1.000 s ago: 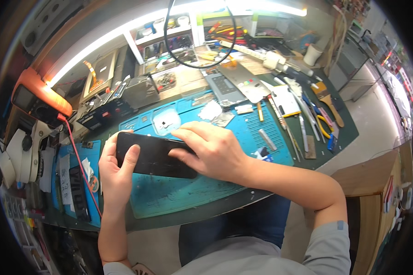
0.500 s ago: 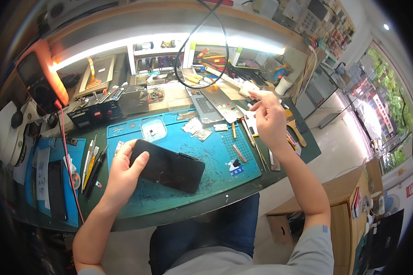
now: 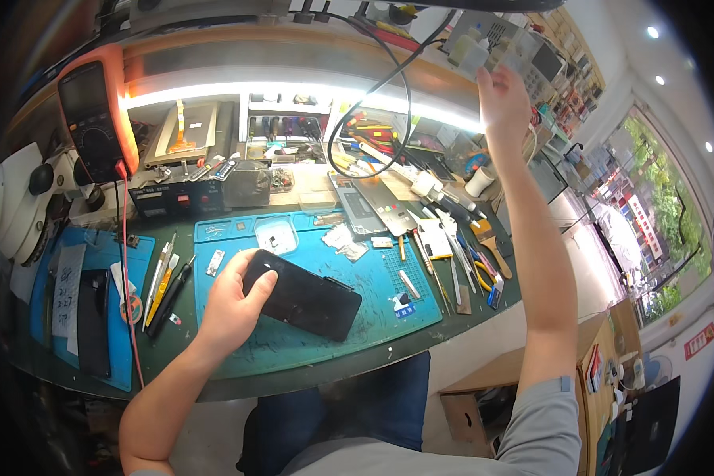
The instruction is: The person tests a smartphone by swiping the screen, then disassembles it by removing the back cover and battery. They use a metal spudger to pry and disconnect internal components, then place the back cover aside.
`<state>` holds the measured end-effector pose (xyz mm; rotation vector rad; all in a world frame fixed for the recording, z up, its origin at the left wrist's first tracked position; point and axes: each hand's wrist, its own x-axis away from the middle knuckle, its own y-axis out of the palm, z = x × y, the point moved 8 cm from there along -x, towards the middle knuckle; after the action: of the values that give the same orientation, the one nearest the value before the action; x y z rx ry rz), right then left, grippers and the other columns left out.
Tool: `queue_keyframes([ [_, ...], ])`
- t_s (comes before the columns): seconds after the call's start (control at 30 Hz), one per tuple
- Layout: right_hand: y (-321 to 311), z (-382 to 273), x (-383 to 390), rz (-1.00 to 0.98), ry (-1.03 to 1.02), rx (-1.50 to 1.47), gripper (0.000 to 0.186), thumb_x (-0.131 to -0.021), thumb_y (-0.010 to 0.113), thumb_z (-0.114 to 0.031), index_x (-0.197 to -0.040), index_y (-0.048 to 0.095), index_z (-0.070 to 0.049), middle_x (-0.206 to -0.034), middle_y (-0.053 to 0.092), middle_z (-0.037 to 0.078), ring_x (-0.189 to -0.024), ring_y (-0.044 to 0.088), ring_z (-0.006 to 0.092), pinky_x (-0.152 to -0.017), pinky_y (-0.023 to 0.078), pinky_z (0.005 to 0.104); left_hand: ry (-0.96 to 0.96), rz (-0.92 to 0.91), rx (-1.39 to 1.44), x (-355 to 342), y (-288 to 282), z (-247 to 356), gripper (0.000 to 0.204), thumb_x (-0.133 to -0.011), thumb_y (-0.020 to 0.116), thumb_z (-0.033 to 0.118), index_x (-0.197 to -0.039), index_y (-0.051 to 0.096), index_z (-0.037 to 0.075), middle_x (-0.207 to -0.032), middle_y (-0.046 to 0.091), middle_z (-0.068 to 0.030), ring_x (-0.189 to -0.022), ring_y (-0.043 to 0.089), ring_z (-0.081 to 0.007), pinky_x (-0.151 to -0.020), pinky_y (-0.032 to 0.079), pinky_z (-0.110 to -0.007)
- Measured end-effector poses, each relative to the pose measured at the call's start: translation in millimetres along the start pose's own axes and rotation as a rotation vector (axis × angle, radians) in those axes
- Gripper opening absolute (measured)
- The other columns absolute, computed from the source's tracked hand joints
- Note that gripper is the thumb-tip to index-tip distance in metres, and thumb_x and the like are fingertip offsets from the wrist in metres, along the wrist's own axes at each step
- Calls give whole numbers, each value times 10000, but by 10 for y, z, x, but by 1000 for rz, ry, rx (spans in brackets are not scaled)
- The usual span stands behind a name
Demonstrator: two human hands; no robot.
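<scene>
My left hand [image 3: 234, 305] is closed around one end of a black smartphone [image 3: 305, 300], with the thumb lying on its upper face. The phone slants over the blue work mat [image 3: 357, 309], and a thin strip stands out along its far edge. My right hand [image 3: 504, 103] is raised at the upper right, beside translucent bottles [image 3: 470, 54] on the shelf. Its fingers look apart and partly bent, and I see nothing held in them. On the mat lie a small clear tray [image 3: 276, 235], white scraps [image 3: 345, 241] and small parts.
Pens and tweezers [image 3: 163, 285] lie left of the mat; pliers, a brush [image 3: 492, 244] and other tools lie to its right. An orange multimeter [image 3: 95, 119] stands at the left. A black cable loop [image 3: 369, 119] hangs above the bench.
My right hand has risen from above the tools toward the bottles on the shelf. My left hand still holds the phone at much the same slant. The view has shifted.
</scene>
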<state>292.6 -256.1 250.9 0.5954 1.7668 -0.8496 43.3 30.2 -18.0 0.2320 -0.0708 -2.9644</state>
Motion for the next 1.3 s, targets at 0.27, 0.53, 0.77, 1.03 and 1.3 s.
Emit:
queue_keyframes([
  [0.27, 521, 58, -657, -275, 158, 449, 692, -826, 678, -541, -1267, 608, -13, -1112, 706, 177, -1091, 661, 349, -912, 511, 460, 55, -38, -46, 5, -29, 50, 357, -939, 657, 98, -1253, 528, -13, -1127, 627, -72, -1043, 592, -132, -932, 477, -286],
  [0.53, -213, -373, 212, -234, 122, -460, 527, -916, 662, -349, -1320, 565, -25, -1085, 670, 109, -1002, 650, 196, -872, 499, 298, 52, 20, -76, 36, -130, 75, 359, -927, 662, 96, -1241, 535, -24, -1106, 636, -85, -1025, 604, -141, -917, 489, -299],
  [0.77, -822, -831, 2138, -707, 53, -481, 438, -855, 750, -91, -1251, 571, -34, -1082, 678, 126, -981, 670, 196, -820, 543, 319, -51, -37, -48, -7, -47, -33, 346, -939, 658, 88, -1240, 540, -34, -1130, 629, -74, -1077, 586, -128, -957, 472, -288],
  [1.03, -630, -959, 2500, -843, 62, -463, 431, -808, 794, -132, -1191, 609, -60, -1112, 680, 138, -979, 681, 282, -823, 549, 367, -63, -52, 0, -7, -62, -5, 348, -928, 666, 62, -1241, 539, -19, -1112, 632, -64, -1078, 581, -124, -971, 455, -280],
  [1.3, -787, -1258, 2247, -808, -271, -544, 457, -763, 818, -91, -1192, 661, -78, -1140, 683, 101, -996, 674, 266, -817, 562, 357, -26, -77, -76, -4, -65, 91, 361, -880, 695, 17, -1216, 567, 51, -1044, 634, -34, -989, 598, -117, -904, 470, -283],
])
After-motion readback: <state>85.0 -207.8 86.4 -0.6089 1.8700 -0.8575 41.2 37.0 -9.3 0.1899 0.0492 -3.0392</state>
